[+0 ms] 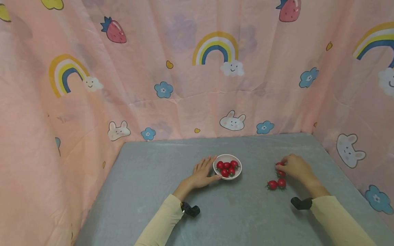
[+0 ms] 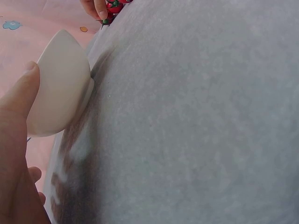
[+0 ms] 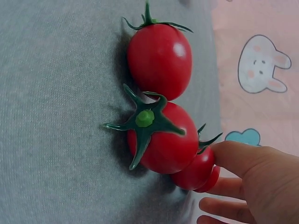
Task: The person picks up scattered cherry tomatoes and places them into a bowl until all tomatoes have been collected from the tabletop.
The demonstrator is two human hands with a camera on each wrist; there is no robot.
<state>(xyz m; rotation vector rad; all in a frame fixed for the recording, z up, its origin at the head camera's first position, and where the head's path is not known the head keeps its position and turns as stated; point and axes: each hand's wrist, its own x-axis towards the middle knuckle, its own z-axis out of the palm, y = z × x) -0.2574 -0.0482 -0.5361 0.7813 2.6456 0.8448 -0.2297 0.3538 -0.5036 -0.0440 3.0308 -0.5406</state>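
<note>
While the left hand (image 1: 200, 176) rests, fingers extended, at nine o'clock against the bowl (image 1: 226, 157) in the head view, the right hand (image 1: 297, 167) pinches a tomato (image 1: 278, 164) at three. Left wrist alone reveals the bowl's foot (image 2: 88, 96); right wrist alone, a full star-shaped calyx (image 3: 148, 126).

A curtained-off tabletop recording booth, this one, with a pink curtain (image 1: 191, 82) hanging in folds behind and along both sides of a grey-topped table (image 1: 154, 171)! Rainbows (image 1: 215, 37), strawberries (image 1: 116, 32), rabbit heads (image 1: 232, 123) and blue flowers (image 1: 163, 90) parade across the cloth, and there's a black wrist camera (image 1: 191, 209) strapped to each arm; whether home or lab surrounds it, these views can't tell.
</note>
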